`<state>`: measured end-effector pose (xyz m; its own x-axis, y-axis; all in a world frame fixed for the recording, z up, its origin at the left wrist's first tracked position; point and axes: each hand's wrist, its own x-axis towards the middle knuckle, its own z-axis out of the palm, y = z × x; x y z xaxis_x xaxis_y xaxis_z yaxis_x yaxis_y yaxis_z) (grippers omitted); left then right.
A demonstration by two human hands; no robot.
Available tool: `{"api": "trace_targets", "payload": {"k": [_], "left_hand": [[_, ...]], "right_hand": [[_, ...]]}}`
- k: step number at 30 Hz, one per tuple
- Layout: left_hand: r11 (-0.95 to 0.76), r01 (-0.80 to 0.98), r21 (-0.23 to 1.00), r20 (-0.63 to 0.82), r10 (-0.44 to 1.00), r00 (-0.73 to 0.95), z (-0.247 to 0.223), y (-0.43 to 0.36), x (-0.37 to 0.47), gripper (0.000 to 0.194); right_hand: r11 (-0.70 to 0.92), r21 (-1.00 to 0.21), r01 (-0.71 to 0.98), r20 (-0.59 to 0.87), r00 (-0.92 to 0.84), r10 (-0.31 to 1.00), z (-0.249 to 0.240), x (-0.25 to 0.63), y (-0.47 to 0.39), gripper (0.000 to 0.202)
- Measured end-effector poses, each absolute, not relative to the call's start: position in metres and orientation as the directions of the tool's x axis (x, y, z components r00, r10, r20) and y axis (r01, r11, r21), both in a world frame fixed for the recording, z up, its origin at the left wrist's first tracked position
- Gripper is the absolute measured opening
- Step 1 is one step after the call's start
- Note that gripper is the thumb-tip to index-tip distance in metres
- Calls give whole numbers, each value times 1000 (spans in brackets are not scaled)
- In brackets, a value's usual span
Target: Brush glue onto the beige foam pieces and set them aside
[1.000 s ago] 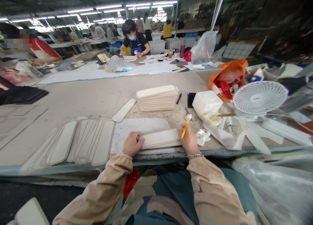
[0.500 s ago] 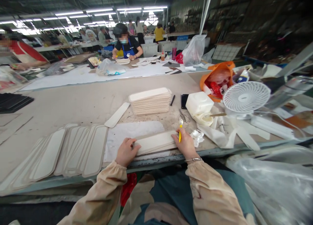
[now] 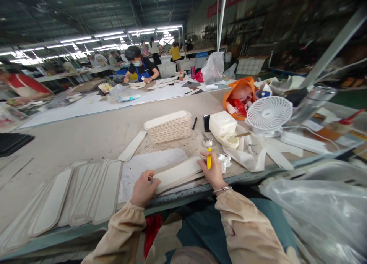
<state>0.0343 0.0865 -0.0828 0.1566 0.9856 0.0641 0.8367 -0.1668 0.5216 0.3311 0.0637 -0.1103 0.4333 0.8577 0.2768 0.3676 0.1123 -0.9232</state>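
Observation:
A long, pale, round-cornered panel lies near the table's front edge, with at least one more strip showing beneath it. My left hand holds its left end between thumb and fingers. At the opposite end my right hand touches the panel with its fingertips. A yellow-handled tool is tucked in that same hand, its far end smeared white; its exact kind is unclear. Under the panel is a white sheet. Behind stands a neat stack of similar panels, with a single panel beside it.
Overlapping panels fan out at left. To the right are scissors, crumpled white material, a white container, a phone, a fan and an orange bag. A co-worker sits across the table.
The camera view has tilted and shifted, so the table items appear further left and most sit lower. Both hands stay at the panel's ends, and the yellow-handled tool remains in my right hand.

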Motion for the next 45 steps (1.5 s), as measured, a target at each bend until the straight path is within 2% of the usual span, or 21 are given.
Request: {"api": "trace_targets", "payload": {"k": [3, 6, 8, 11, 13, 17, 21, 27, 33, 39, 41, 45], "left_hand": [[-277, 808, 520, 177, 960, 215, -79, 87, 35, 46], [-377, 750, 544, 197, 926, 322, -62, 88, 47, 54], [-424, 702, 572, 138, 893, 427, -46, 90, 60, 53], [-440, 654, 615, -60, 802, 595, -27, 91, 79, 29], [-413, 650, 638, -171, 747, 642, -20, 88, 89, 25], [-283, 590, 757, -206, 752, 626, -18, 72, 101, 30], [-57, 469, 881, -240, 801, 548, -28, 51, 106, 27], [262, 231, 937, -344, 811, 473, -54, 24, 116, 31], [371, 128, 920, -389, 814, 432, -62, 11, 125, 33], [477, 12, 879, -434, 788, 436, -65, 6, 130, 47], [573, -30, 819, -487, 721, 493, -67, 2, 129, 49], [795, -40, 605, -559, 459, 691, -70, -11, 123, 64]], "right_hand": [[252, -961, 116, 277, 431, 859, -94, 326, 59, 34], [322, -944, -67, 276, 374, 885, -71, 320, 50, 38], [328, -932, -152, 263, 337, 904, -56, 318, 43, 40], [326, -920, -216, 255, 303, 918, -41, 322, 35, 40], [331, -915, -230, 253, 312, 916, -39, 328, 32, 41], [320, -925, -205, 238, 344, 908, -43, 340, 34, 45], [292, -951, -101, 241, 347, 906, -48, 344, 38, 47], [279, -959, -40, 248, 355, 901, -54, 344, 38, 44], [280, -956, -87, 233, 354, 906, -57, 345, 36, 43], [257, -961, -98, 208, 355, 911, -60, 344, 37, 42], [257, -960, -109, 201, 371, 907, -61, 345, 37, 42], [263, -960, -99, 197, 430, 881, -66, 350, 39, 41]]}}
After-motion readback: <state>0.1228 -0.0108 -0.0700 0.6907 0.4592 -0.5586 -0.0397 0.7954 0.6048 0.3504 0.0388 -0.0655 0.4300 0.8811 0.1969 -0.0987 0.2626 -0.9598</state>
